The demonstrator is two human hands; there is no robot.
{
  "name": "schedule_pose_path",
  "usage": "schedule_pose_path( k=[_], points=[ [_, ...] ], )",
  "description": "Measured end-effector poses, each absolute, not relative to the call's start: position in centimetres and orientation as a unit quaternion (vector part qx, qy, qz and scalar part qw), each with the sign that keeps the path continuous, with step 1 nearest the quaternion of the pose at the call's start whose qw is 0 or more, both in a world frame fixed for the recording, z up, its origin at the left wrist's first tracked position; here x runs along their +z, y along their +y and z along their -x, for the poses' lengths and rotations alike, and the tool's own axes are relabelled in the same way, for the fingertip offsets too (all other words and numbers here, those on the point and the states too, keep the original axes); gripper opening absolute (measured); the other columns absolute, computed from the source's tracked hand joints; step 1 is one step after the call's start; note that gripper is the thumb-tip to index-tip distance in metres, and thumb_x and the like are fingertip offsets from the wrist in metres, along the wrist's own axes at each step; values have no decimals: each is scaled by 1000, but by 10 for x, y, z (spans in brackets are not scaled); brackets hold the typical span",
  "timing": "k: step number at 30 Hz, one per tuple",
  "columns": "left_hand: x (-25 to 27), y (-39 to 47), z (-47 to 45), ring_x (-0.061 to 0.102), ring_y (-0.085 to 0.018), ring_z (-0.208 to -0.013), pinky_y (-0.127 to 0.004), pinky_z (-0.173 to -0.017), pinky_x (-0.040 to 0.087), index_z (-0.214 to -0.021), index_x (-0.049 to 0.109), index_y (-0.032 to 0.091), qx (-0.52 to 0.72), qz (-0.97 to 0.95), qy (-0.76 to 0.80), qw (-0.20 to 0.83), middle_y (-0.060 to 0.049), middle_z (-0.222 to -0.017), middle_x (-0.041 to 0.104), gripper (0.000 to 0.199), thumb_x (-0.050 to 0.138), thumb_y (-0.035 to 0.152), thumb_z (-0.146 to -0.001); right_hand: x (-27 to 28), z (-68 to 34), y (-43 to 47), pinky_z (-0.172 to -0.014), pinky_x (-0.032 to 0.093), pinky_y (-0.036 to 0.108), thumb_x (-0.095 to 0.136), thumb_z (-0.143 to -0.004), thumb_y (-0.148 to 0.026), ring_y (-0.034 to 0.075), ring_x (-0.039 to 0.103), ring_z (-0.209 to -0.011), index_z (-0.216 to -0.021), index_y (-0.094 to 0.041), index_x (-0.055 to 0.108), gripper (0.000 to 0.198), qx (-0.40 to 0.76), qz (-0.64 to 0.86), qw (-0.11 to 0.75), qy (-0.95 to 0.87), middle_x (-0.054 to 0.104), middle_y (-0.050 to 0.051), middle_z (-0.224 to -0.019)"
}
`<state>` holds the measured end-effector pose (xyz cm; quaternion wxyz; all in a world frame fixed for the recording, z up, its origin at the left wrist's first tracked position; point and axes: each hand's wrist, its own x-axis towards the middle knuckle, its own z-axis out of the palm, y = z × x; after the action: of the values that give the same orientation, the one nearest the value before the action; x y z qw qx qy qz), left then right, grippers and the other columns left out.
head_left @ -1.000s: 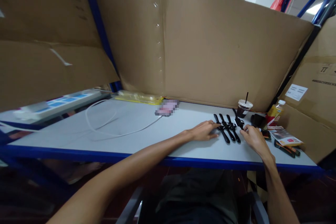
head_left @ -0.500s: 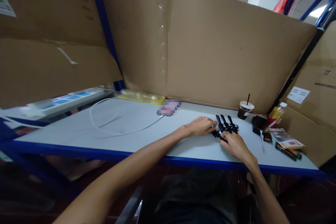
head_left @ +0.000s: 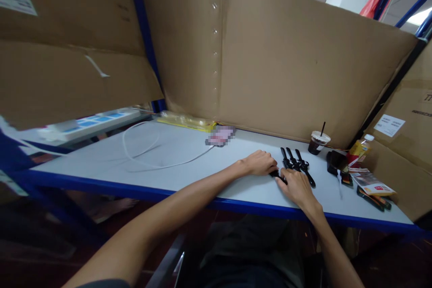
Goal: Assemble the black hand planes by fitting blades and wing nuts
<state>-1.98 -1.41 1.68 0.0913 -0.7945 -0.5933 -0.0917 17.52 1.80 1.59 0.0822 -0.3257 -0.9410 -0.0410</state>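
Observation:
My left hand (head_left: 259,163) is closed, fingers curled around one end of a slim black clip-like piece (head_left: 278,176) low over the white tabletop. My right hand (head_left: 298,185) pinches the other end of that piece with thumb and fingers. Just beyond my right hand lie several similar long black clip-like pieces (head_left: 303,167), side by side, each with a wider, knobbly middle. The right hand hides the near ends of some of them. What exactly these pieces are is too small to make out.
A phone-like object (head_left: 221,136), blurred out, lies at the back with a white cable (head_left: 168,166). Along the right stand an iced drink cup (head_left: 317,143), a bottle (head_left: 362,147), a black case (head_left: 336,162) and a packet (head_left: 371,182). Cardboard panels (head_left: 270,63) wall the table.
Both hands have shifted slightly left and nearer, with one black piece between them, apart from the row. More of the remaining black pieces shows. The view has turned a little left.

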Motion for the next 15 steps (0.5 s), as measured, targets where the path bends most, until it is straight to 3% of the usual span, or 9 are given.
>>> schedule_pose_path(
  k=[9, 15],
  points=[
    [18, -12, 7, 72, -28, -76, -35, -68, 47, -79, 74, 14, -95, 748, -653, 71, -17, -79, 73, 36, 48, 32, -96, 9, -170, 19, -71, 37, 28, 49, -102, -37, 22, 70, -95, -110, -23, 66, 23, -44, 334, 95, -937, 75, 6, -108],
    [19, -8, 10, 72, -27, -80, -32, -68, 48, -83, 73, 16, -101, 693, -712, 49, -15, -85, 75, 22, 53, 25, -88, 11, -168, 13, -73, 37, 28, 47, -103, -36, 23, 70, -96, -109, -23, 65, 24, -40, 340, 86, -936, 76, 6, -108]
  ],
)
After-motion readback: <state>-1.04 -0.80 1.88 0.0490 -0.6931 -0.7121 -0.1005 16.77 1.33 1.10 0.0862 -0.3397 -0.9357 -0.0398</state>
